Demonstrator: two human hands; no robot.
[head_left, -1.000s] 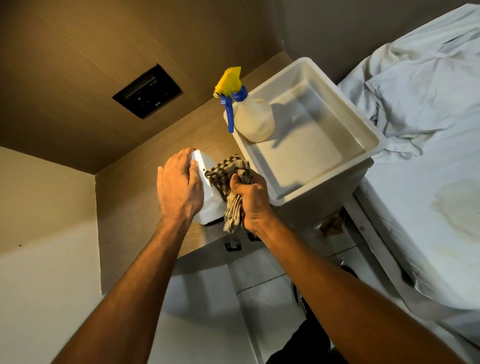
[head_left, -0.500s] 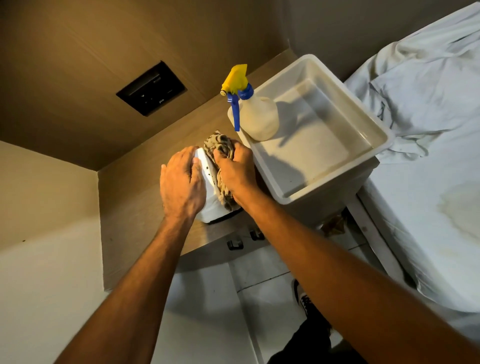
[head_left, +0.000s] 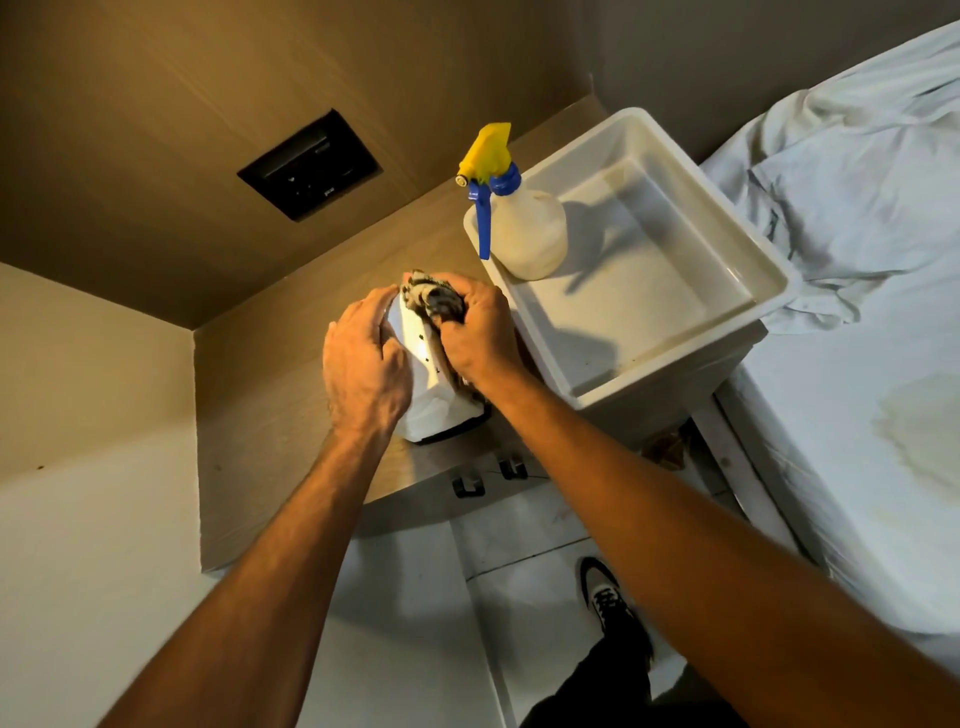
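Observation:
A small white appliance (head_left: 423, 364) with a dark base stands on the wooden shelf (head_left: 270, 395). My left hand (head_left: 363, 369) rests on its left side, fingers curved round it. My right hand (head_left: 475, 332) grips a bunched checked cloth (head_left: 434, 299) and presses it against the appliance's upper right side. Much of the appliance is hidden under both hands.
A spray bottle (head_left: 524, 228) with a yellow and blue head stands in the near corner of a white plastic tub (head_left: 748, 260) just right of my hands. A black wall panel (head_left: 310, 165) is set in the wall. A bed with crumpled sheets (head_left: 857, 218) lies at right.
My right hand has carried the cloth from the appliance's lower right side up to its top. The left hand has stayed on the appliance.

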